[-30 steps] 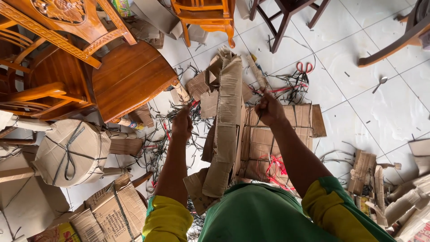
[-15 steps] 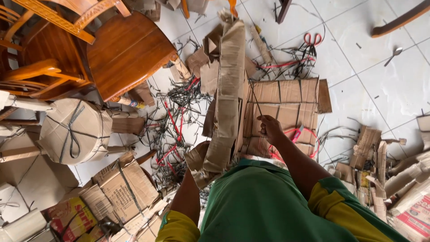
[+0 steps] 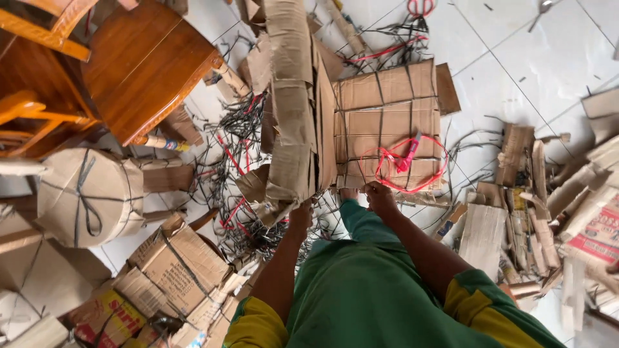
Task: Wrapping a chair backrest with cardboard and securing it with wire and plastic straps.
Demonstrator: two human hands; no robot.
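Note:
A tall piece wrapped in brown cardboard [image 3: 293,96] stands in front of me. My left hand [image 3: 300,216] grips its lower end. Just to its right lies a flat cardboard bundle [image 3: 387,109] bound with thin black straps, and a loose red cord [image 3: 406,161] rests on it. My right hand [image 3: 380,196] is closed at the bundle's near edge, pinching what looks like a thin black strap. Both forearms reach out from yellow sleeves over my green clothing.
A wooden chair [image 3: 145,64] stands at the upper left. Below it are a round cardboard-wrapped bundle [image 3: 84,193] and tied boxes [image 3: 174,270]. Black strap cuttings [image 3: 242,154] litter the tiled floor, with cardboard scraps [image 3: 516,212] at the right and red scissors [image 3: 419,6] at the top.
Both hands have come down from the top of the wrapped piece to its lower end. My right hand drew the thin strap downward. The view has tilted toward my body.

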